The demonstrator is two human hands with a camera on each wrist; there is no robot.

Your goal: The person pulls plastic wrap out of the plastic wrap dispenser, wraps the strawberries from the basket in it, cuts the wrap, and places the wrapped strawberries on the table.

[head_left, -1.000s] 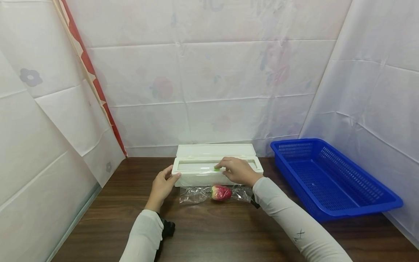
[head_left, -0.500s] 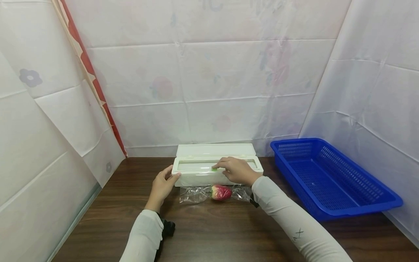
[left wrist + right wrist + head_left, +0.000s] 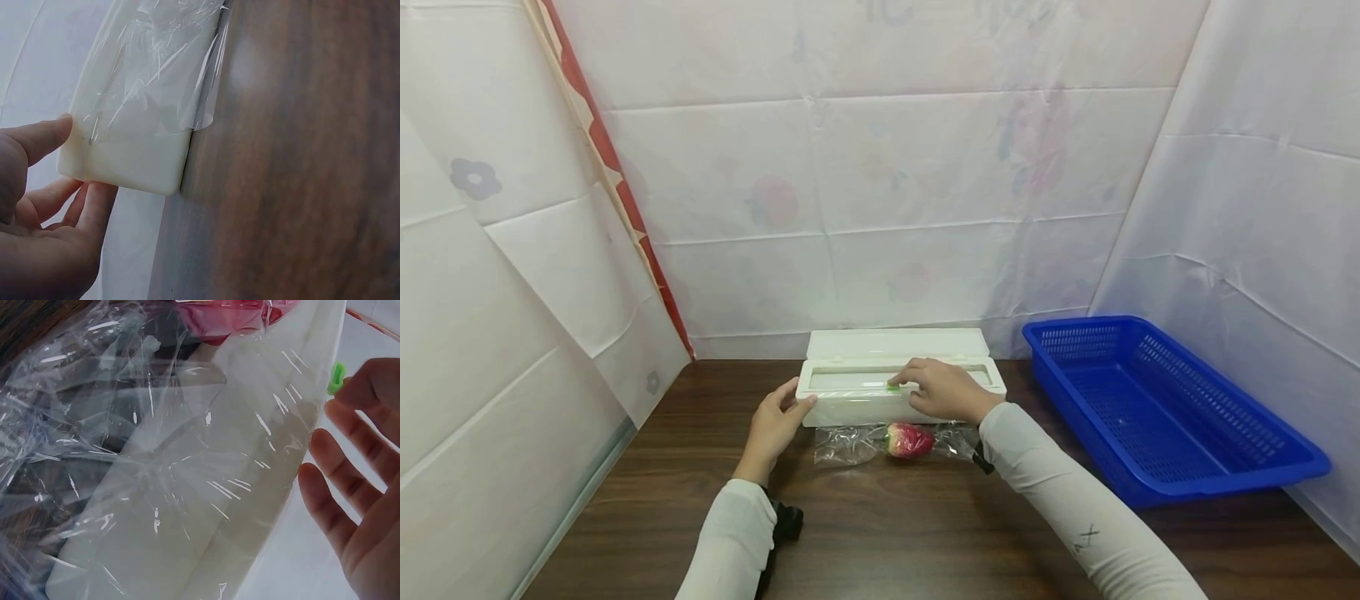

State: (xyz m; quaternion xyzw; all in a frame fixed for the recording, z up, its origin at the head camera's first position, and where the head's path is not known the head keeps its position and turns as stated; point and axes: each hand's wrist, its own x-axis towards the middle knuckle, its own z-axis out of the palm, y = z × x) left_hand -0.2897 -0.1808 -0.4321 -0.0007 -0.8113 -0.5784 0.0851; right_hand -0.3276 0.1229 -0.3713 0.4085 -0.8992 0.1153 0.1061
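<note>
A white cling film dispenser box (image 3: 838, 411) stands on the table with its lid (image 3: 898, 343) raised at the back. Clear film (image 3: 156, 69) drapes over its front side and onto the table. Wrapped in that film lies a red fruit with a pale yellow end (image 3: 910, 440), just in front of the box. My left hand (image 3: 773, 425) grips the box's left end between thumb and fingers. With thumb and forefinger my right hand (image 3: 946, 392) pinches a small green slider cutter (image 3: 336, 379) at the box's top edge; its other fingers rest near the film-covered edge.
A blue plastic basket (image 3: 1075, 425) with slotted sides stands to the right on the brown wooden table (image 3: 880, 533). White patterned sheets (image 3: 880, 167) hang behind and at both sides, close behind the raised lid.
The green slider and my right fingertips have shifted slightly left along the box. My left hand keeps its hold on the end, and the fruit lies where it was.
</note>
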